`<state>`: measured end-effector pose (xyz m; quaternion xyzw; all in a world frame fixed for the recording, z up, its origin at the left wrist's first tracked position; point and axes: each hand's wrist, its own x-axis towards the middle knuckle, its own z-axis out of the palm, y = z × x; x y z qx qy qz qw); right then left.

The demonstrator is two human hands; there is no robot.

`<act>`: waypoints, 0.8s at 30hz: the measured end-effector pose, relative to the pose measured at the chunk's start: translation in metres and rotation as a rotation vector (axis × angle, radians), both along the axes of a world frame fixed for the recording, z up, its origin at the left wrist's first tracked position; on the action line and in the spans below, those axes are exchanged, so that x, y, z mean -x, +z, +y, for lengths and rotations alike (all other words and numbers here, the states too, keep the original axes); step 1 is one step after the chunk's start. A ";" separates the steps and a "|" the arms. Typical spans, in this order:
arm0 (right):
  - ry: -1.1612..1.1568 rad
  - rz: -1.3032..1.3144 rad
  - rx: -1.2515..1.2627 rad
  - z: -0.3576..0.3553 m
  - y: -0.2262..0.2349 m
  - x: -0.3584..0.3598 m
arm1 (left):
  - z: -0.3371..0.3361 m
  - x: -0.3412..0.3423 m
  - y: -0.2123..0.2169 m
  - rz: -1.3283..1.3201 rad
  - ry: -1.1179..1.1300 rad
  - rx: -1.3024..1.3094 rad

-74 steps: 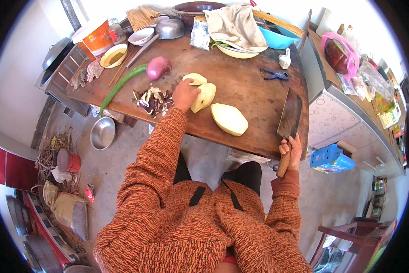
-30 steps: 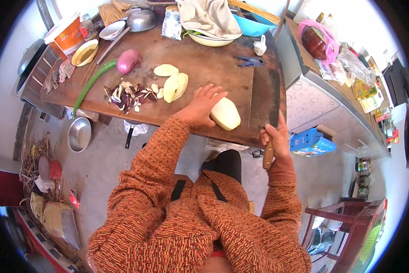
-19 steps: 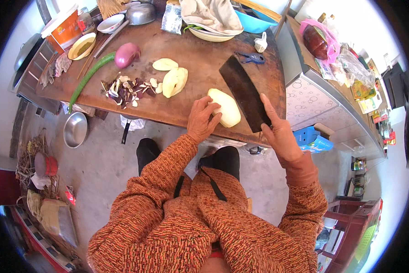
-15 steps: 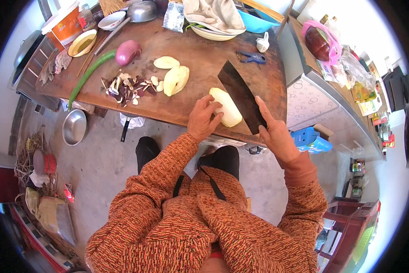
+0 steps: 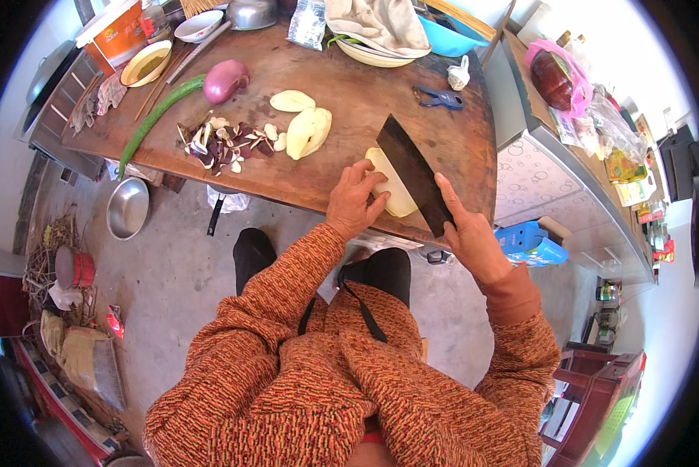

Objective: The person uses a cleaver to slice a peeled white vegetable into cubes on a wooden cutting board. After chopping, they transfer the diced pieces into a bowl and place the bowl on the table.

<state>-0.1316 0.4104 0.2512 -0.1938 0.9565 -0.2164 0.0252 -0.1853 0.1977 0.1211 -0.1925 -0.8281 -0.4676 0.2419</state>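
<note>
Gripping a cleaver [image 5: 410, 171] slanted over a pale peeled vegetable [image 5: 397, 200] near the front edge of the table [image 5: 349, 97]: right hand [image 5: 472, 240], closed. Left hand [image 5: 353, 204], half-curled, touches that vegetable's left side. Beyond, left: peel scraps [image 5: 222, 149], then purple vegetable [image 5: 226, 82].

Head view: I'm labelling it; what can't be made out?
In the head view:
Right part of the pale vegetable: hidden behind the knife.
Its handle: hidden by the right hand.
Most contents of the bowl: covered by the cloth.
Top of the metal pot: cut off by the upper edge.
</note>
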 end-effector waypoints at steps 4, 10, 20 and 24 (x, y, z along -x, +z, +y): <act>0.021 0.057 -0.097 -0.006 -0.001 0.000 | 0.001 0.000 0.000 0.016 0.005 0.013; -0.002 -0.017 -0.159 -0.013 -0.002 0.008 | -0.001 0.000 0.000 0.010 0.003 0.035; -0.005 0.012 0.032 -0.006 -0.039 0.029 | -0.002 0.001 -0.003 0.053 -0.020 -0.002; -0.008 0.056 0.018 -0.006 -0.012 0.019 | -0.001 0.001 -0.003 0.050 -0.039 -0.034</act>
